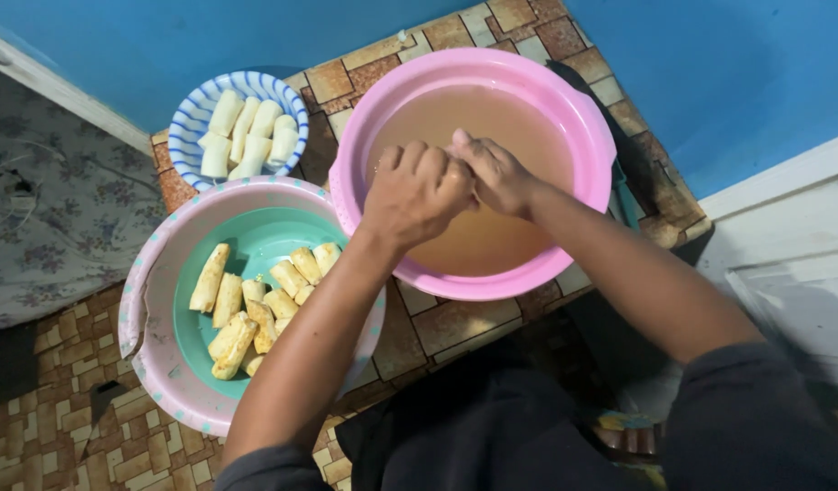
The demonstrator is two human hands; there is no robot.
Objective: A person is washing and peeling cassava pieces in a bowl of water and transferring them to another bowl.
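Both hands are over the pink basin (564, 109), which stands on a brown tiled floor (82, 436) against a blue wall (164, 36) and holds cloudy brownish water (501, 241). The left hand (417, 189) is curled into a loose fist just above the water. The right hand (493, 171) presses against it, fingers folded in. The hands are together and seem to be closed around something small between them, but what it is, or whether anything is there at all, cannot be told from this view.

To the left, a larger basin with a pink rim and teal inside (164, 364) holds a loose pile of yellowish peeled pieces (255, 305), probably cassava or a similar root. Behind it, a blue-and-white striped bowl (190, 123) holds paler, whiter pieces (248, 135) laid side by side.

Judgement on progress: the pale pieces in the striped bowl look finished, being cleaner in colour and neatly stacked. The yellowish ones in the teal basin appear not yet treated, and there are more of them. On that reading the work is under way, with less than half done.
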